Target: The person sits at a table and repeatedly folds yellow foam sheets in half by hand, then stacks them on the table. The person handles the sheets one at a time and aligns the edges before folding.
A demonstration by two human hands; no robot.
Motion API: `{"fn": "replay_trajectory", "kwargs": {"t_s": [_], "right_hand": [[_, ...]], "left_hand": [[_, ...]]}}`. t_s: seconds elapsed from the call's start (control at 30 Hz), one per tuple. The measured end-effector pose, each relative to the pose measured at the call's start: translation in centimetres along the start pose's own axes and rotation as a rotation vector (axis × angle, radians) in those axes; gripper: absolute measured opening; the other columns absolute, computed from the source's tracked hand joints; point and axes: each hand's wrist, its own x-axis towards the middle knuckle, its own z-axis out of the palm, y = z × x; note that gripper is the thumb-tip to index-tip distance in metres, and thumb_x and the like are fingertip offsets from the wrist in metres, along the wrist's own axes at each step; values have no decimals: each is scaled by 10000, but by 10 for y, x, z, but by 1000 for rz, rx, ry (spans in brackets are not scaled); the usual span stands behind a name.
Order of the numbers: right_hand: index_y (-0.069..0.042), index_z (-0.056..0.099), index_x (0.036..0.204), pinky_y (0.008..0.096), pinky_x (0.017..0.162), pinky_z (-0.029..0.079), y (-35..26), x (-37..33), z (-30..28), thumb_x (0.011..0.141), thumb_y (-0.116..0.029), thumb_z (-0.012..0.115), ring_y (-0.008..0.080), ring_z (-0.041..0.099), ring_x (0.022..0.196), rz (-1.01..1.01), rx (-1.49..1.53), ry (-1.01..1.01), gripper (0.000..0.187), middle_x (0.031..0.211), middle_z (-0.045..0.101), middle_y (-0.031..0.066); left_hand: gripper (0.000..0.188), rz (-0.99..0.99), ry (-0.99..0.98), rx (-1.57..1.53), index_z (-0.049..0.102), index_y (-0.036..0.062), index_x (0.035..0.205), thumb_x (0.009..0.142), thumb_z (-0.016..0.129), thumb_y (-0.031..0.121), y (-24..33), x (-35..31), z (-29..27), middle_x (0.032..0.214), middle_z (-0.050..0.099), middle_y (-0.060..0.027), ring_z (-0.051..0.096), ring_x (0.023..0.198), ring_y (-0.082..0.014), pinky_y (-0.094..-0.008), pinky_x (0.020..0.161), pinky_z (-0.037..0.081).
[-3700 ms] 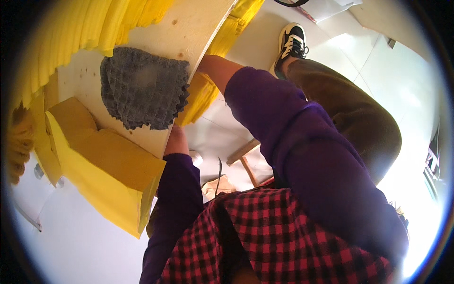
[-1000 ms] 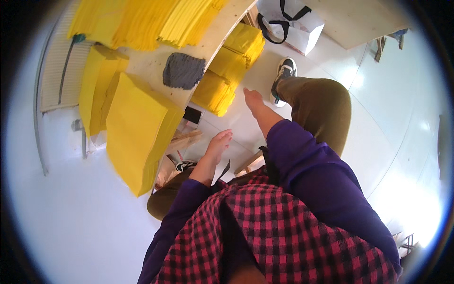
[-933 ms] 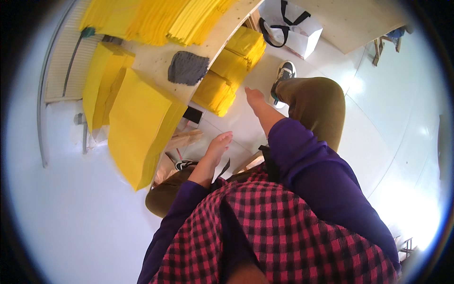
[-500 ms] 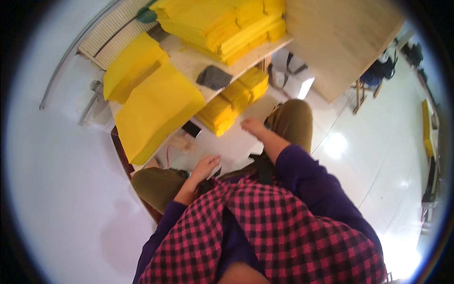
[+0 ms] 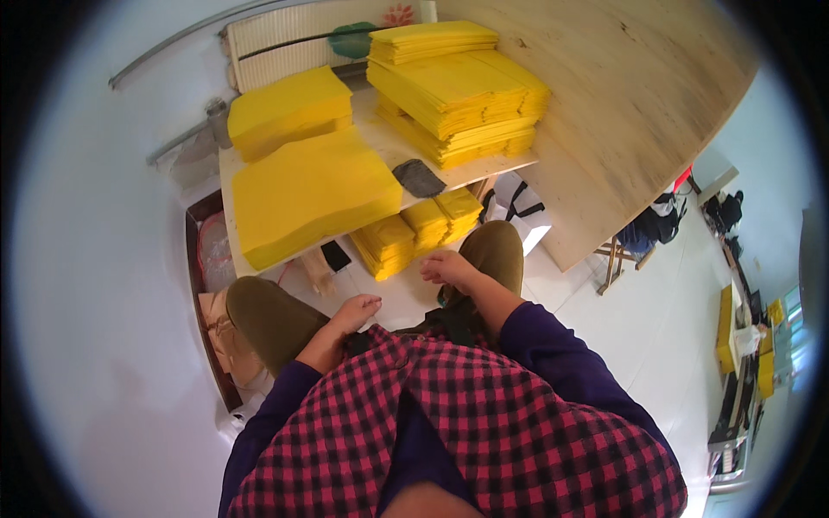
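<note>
head | left hand (image 5: pixel 357 312), right hand (image 5: pixel 446 267): empty, loosely curled | plain-topped yellow stack (image 5: pixel 315 188) ahead

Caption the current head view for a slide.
Left hand and right hand, apart, near a wooden table bearing yellow stacks and a dark grey cloth.

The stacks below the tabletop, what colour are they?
The stacks are bright yellow, seen best in the head view.

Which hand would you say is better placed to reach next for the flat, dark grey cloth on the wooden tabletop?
Probably the right hand: it is nearer the dark grey cloth, while the left hand sits farther back; neither visibly holds anything.
</note>
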Motion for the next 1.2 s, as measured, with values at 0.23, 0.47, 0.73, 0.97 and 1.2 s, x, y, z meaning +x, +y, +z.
{"fn": "replay_trajectory", "kwargs": {"t_s": [0.23,0.47,0.73,0.97,1.2], "right_hand": [[-13,598,932,283,692,517,-24,17,34,926,-180,551,154,622,708,-123,177,-42,173,812,639,69],[-21,598,868,254,677,503,-58,33,75,933,-162,530,127,594,694,-275,177,-212,169,779,613,36],[-39,600,835,246,693,488,-97,46,98,932,-186,527,115,586,683,-434,111,-197,190,734,608,28],[-1,643,910,273,656,497,-119,101,-22,902,-143,542,140,599,663,-586,109,386,174,735,623,56],[-101,635,1150,406,875,479,-91,181,-74,812,-331,656,368,571,1038,-410,-880,608,409,1094,589,222]], "left_hand": [[397,34,145,-26,583,-25,1166,909,570,277,11,-17,-1,1025,650,-101,601,927,-163,-291,837,467],[331,40,301,-106,584,-27,1160,931,546,209,20,-49,-10,1028,654,-90,592,968,-153,-287,880,450],[263,20,478,-294,595,-21,1126,944,538,160,24,-95,-30,1048,649,-92,604,968,-154,-283,874,463],[244,120,559,-288,589,-29,1128,939,526,112,49,-96,-36,1036,650,-94,617,956,-161,-290,871,472],[211,257,864,-183,598,-30,1104,930,511,53,72,-108,-85,985,657,-88,614,912,-147,-267,858,470]]}}
